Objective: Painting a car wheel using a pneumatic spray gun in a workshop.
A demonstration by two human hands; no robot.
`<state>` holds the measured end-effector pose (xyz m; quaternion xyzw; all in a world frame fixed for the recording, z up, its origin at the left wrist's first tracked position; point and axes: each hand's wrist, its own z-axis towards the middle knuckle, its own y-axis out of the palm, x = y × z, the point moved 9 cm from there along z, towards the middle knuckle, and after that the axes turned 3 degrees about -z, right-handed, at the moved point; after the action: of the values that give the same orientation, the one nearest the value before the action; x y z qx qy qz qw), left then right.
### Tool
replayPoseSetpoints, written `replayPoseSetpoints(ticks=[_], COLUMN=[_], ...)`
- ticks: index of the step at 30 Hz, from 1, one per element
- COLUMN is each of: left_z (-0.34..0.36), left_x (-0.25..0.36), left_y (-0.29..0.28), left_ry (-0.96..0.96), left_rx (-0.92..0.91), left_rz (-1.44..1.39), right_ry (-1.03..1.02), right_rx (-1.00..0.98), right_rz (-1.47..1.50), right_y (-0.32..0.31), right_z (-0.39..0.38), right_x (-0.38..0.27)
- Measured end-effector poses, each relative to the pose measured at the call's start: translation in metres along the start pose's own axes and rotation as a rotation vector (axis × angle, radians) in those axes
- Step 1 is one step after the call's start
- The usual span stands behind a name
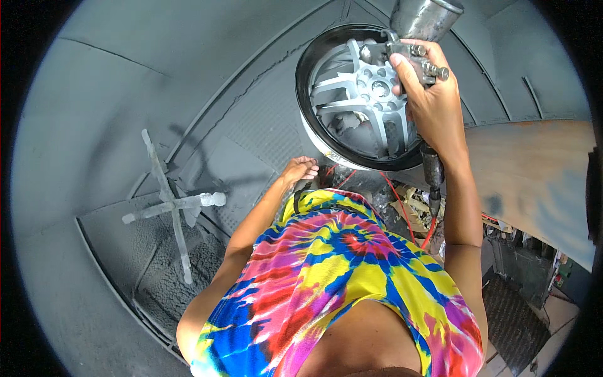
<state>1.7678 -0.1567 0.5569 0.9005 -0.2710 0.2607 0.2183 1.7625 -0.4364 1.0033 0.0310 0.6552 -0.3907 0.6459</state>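
My right hand (433,100) grips a metal spray gun (414,63) with a steel cup (426,16) on top, held over the upper right part of a wheel rim (326,88). The rim has silver spokes, a black outer ring and a white lower side. A dark cylindrical fitting (433,176) hangs below the gun with a red hose (430,232) running down from it. My left hand (301,169) is low beside the rim's lower left, its fingers curled; whatever they may hold is hidden.
A coated cross-shaped stand (169,206) is at the left. Grey-coated booth walls (81,113) curve behind the rim. A pale, paint-dusted board (534,169) lies at the right, with cluttered items and red hoses beneath. A dark mat (509,320) is at the lower right.
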Motion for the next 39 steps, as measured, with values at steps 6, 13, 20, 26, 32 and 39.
replayPoseSetpoints(ticks=[6,13,20,26,32,39], left_z=[0.004,0.007,0.019,0.035,0.032,-0.017], left_x=[-0.002,-0.030,-0.114,-0.188,-0.102,0.053], left_y=[-0.007,-0.049,-0.128,-0.141,-0.088,0.087], left_ry=[0.000,-0.044,-0.210,0.225,-0.013,0.241], left_rx=[-0.005,0.078,0.153,-0.372,0.085,-0.258], left_rz=[0.046,0.136,0.373,0.985,0.797,0.497], right_ry=[-0.018,0.023,0.193,0.299,0.388,0.436], right_rx=[0.160,0.365,0.475,0.468,0.510,0.432], right_rz=[-0.071,-0.230,-0.429,-0.285,-0.077,-0.149], right_y=[-0.033,-0.089,-0.131,-0.131,-0.121,-0.086], right_z=[0.018,0.005,-0.035,-0.066,-0.117,-0.159], right_x=[0.017,0.032,0.057,0.065,0.069,0.100])
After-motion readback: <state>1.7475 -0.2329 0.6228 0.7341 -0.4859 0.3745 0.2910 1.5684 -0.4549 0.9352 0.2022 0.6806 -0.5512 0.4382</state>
